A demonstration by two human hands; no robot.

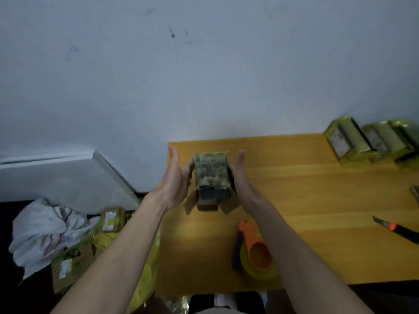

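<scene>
A small green printed carton point(212, 172) stands on the yellow wooden table point(294, 177), its near end open with flaps spread. My left hand point(175, 177) lies against its left side with the thumb up and the fingers behind the box. On its right side my right hand point(239, 172) presses flat, fingers straight. The box sits between both palms.
An orange tape dispenser point(254, 248) with a yellow roll lies near the table's front edge. A utility knife point(396, 228) lies at the right. Several green cartons point(367, 143) line the back right by the wall. Boxes point(72, 266), yellow wrapping and a white cloth point(45, 227) crowd the floor left.
</scene>
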